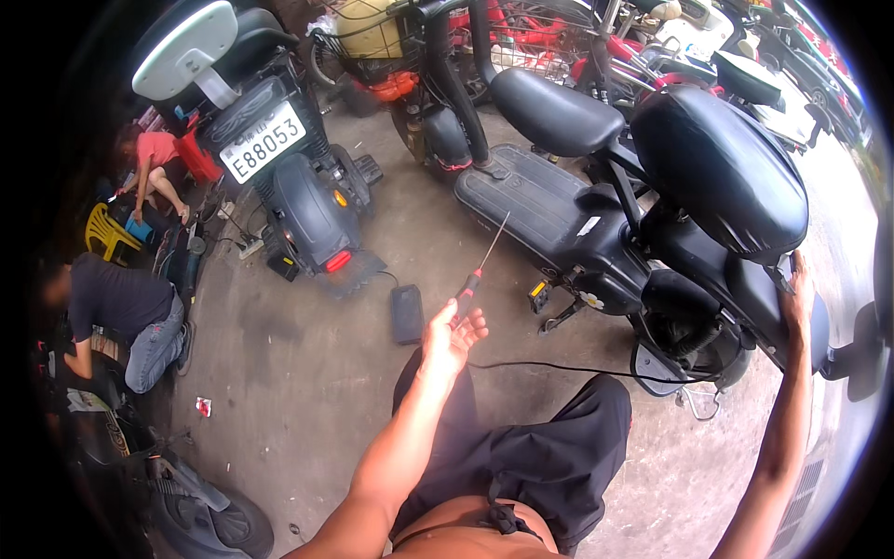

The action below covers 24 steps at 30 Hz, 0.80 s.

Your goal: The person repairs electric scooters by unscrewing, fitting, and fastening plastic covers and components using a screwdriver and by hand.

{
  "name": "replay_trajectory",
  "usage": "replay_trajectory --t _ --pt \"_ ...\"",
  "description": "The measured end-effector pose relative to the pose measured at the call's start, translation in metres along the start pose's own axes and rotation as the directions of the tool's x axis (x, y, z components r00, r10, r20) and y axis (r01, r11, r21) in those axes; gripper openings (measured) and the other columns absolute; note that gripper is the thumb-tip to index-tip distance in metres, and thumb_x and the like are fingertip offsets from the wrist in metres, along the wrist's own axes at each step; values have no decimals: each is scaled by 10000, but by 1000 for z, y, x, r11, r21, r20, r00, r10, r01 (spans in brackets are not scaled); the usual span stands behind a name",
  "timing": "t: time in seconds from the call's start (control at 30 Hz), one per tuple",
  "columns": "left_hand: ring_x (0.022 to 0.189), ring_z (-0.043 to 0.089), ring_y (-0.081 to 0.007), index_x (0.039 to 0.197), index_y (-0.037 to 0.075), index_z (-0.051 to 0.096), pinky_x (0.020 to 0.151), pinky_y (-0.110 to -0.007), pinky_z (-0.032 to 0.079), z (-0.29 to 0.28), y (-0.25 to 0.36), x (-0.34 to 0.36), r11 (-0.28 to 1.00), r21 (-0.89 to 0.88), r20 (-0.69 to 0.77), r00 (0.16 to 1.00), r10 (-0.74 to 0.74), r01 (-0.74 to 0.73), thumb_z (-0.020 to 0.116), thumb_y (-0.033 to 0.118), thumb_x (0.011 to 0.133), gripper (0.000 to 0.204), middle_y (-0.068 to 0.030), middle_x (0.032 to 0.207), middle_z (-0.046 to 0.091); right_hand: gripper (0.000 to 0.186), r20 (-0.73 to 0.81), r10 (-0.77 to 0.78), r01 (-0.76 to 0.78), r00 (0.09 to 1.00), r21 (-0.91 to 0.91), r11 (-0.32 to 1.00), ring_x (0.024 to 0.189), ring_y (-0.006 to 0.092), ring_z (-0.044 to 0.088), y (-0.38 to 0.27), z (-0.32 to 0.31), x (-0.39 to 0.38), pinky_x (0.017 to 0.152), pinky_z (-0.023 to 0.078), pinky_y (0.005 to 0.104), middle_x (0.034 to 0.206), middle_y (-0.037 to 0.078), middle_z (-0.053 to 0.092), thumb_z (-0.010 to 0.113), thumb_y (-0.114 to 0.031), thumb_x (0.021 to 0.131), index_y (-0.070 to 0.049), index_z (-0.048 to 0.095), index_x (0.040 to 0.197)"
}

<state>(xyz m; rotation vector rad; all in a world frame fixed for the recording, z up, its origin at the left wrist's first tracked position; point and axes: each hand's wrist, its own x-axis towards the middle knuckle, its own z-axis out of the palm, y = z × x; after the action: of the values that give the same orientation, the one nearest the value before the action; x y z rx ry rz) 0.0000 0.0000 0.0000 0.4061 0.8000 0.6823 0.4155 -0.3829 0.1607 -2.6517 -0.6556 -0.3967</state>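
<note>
My left hand is closed around the handle of a screwdriver with a red and black grip. Its thin metal shaft points up and away, toward the footboard of a black electric scooter, its tip in front of that board. On the right, my right hand grips the scooter's rear, beside the back end of the large black padded seat; part of its fingers is hidden. A black cable runs from near my legs to the scooter's rear wheel.
A black box with a cord lies on the concrete. Another scooter stands left of it. Two people work at the far left near a yellow chair. More bikes crowd the back; a dark wheel is at lower left.
</note>
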Motion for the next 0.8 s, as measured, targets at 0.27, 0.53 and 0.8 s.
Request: replay_trajectory --t 0.27,0.53,0.8 --pt "675 604 -230 930 59 528 616 -396 516 -32 8 -3 983 78 171 970 -176 164 597 206 883 169 -152 864 621 328 -83 -246 222 966 -229 948 1061 366 561 51 10 30 901 432 447 1146 186 604 496 -164 876 -47 571 1173" --pt "719 584 -225 1061 96 586 720 -450 490 -47 9 -7 986 95 376 913 -161 135 622 167 857 218 -106 891 614 330 -124 -76 70 989 -55 996 1062 361 560 58 -12 -57 905 430 443 1150 183 601 491 -172 882 -47 564 1178" --pt "712 574 -185 1171 49 519 776 -425 500 -40 8 -10 973 120 451 862 -229 196 584 175 880 324 -105 913 599 332 -132 8 -6 991 17 1000 1062 356 560 55 -20 -121 910 428 439 1154 180 599 485 -179 888 -47 557 1184"
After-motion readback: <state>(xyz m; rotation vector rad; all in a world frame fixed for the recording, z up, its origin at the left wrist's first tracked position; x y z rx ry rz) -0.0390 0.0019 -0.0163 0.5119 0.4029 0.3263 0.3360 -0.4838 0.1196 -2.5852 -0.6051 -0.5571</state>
